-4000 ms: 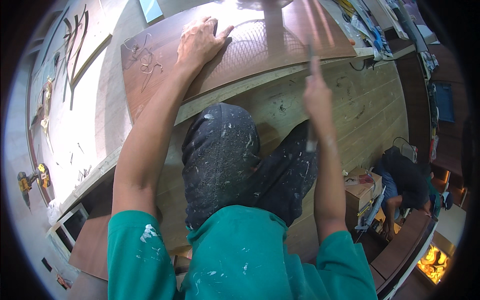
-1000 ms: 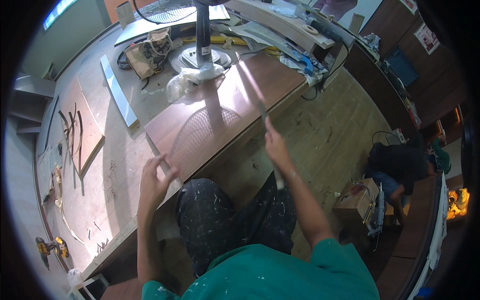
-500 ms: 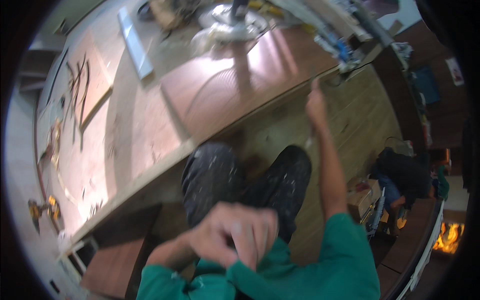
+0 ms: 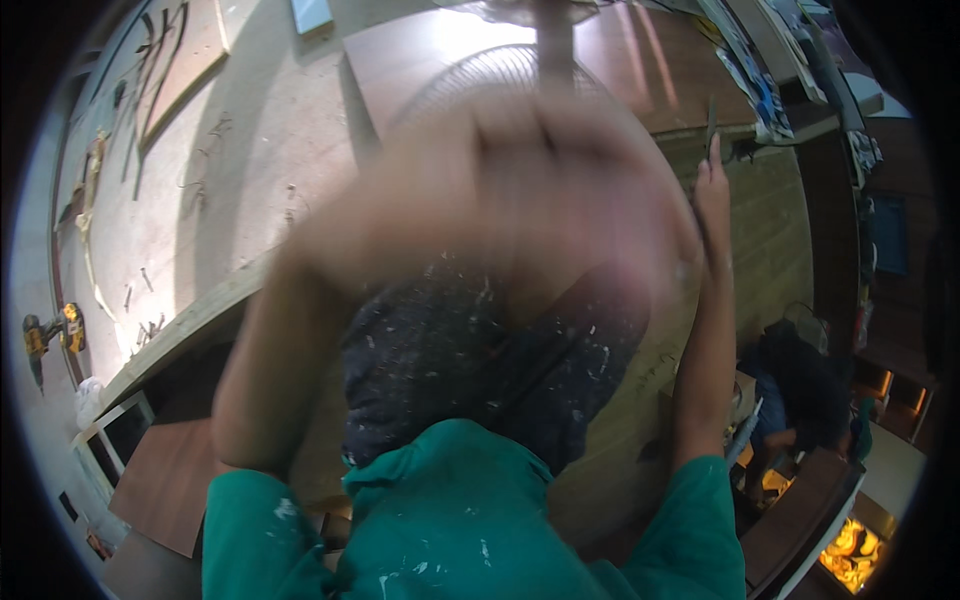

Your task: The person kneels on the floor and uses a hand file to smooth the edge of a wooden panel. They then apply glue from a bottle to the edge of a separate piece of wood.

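My left hand (image 4: 560, 190) is raised close to the camera across the middle of the view and smeared by motion; how its fingers lie cannot be made out. My right hand (image 4: 712, 200) is stretched out at the right, closed round a slim, dark, blade-like tool (image 4: 711, 122) that points away from me. The tool's handle is hidden in the fist. Just left of its tip is the right end of a glossy brown wood-grain panel (image 4: 650, 95). Beneath my knees lies a wood-grain surface (image 4: 770, 215).
Thin dark strips lie on a board (image 4: 190, 75) at the far left. A yellow-and-black drill (image 4: 55, 335) is at the left edge. Long pieces and scraps (image 4: 765, 90) crowd the far right. Another person (image 4: 800, 385) bends over at the right. A brown panel (image 4: 165, 480) leans lower left.
My left hand has swung up from near my waist toward the camera. My right arm now appears further right, still holding the tool. The whole view has shifted.
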`<state>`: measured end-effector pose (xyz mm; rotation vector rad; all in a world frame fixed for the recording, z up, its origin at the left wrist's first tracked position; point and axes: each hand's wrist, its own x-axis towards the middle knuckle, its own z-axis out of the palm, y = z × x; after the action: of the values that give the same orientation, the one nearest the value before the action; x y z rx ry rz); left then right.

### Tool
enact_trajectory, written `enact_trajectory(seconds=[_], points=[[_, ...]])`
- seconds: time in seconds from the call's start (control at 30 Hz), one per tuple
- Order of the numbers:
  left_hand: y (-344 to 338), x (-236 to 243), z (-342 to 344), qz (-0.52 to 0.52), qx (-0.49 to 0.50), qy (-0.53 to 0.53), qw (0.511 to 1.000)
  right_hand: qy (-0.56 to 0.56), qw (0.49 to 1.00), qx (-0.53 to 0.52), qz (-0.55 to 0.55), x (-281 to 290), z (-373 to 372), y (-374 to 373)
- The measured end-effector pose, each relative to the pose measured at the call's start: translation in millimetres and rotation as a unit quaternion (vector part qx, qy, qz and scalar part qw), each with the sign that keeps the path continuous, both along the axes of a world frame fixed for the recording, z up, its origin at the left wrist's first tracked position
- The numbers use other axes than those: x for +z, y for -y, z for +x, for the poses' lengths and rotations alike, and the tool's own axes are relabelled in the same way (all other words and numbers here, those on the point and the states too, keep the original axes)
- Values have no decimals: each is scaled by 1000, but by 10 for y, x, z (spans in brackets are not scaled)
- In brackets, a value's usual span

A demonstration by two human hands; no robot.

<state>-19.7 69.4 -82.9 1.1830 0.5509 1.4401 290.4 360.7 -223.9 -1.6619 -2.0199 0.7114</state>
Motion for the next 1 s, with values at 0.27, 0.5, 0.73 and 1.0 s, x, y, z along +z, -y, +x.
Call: enact_trajectory(seconds=[0.27, 0.5, 0.73, 1.0], points=[[-752, -1705, -1334, -253, 527, -635, 505, 15, 986, 159, 51, -42, -440, 916], [-932, -1709, -1184, -287, 470, -663, 507, -24, 999, -20, -6, 10, 468, -1068], [-728, -1699, -1196, -298, 476, -689, 459, -17, 988, 129, 85, -488, 207, 3], [-852, -1663, -1162, -286, 462, -682, 490, -85, 996, -19, 1, -283, 793, -1421]])
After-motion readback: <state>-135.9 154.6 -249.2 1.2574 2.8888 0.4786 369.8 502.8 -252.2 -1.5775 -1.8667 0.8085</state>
